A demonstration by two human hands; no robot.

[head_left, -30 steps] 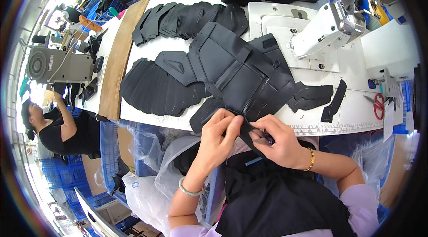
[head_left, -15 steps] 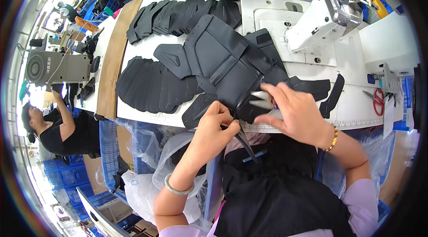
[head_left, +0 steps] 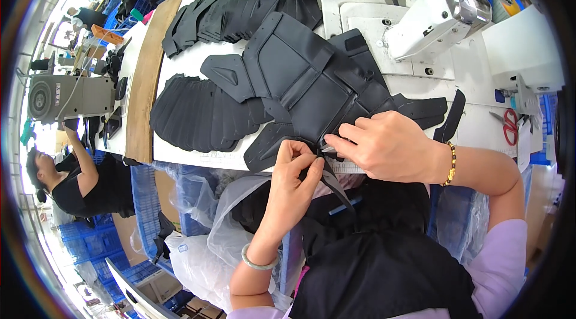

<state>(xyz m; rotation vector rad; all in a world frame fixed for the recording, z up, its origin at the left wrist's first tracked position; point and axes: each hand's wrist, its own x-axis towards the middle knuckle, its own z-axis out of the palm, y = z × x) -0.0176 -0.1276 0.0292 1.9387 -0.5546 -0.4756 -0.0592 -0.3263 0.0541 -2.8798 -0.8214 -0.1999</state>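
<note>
A large black padded fabric panel (head_left: 306, 82) with several sewn sections lies on the white sewing table (head_left: 480, 133), its near edge at the table's front. My left hand (head_left: 294, 184) pinches a narrow black strap (head_left: 335, 186) that hangs down from that near edge. My right hand (head_left: 387, 145) rests palm down on the panel's near edge, fingertips beside the strap's upper end. A beaded bracelet is on my right wrist and a pale green bangle on my left.
A white sewing machine (head_left: 441, 10) stands at the back right. Stacks of black cut pieces (head_left: 201, 115) lie left of the panel, more (head_left: 240, 13) behind. Red-handled scissors (head_left: 510, 127) lie at the right. Clear plastic bags (head_left: 198, 241) hang below the table. Another person (head_left: 66, 181) works at far left.
My right hand has come up from the strap onto the panel's near edge and pressed flat. My left hand stays pinched on the strap. The view has tilted slightly toward the table.
</note>
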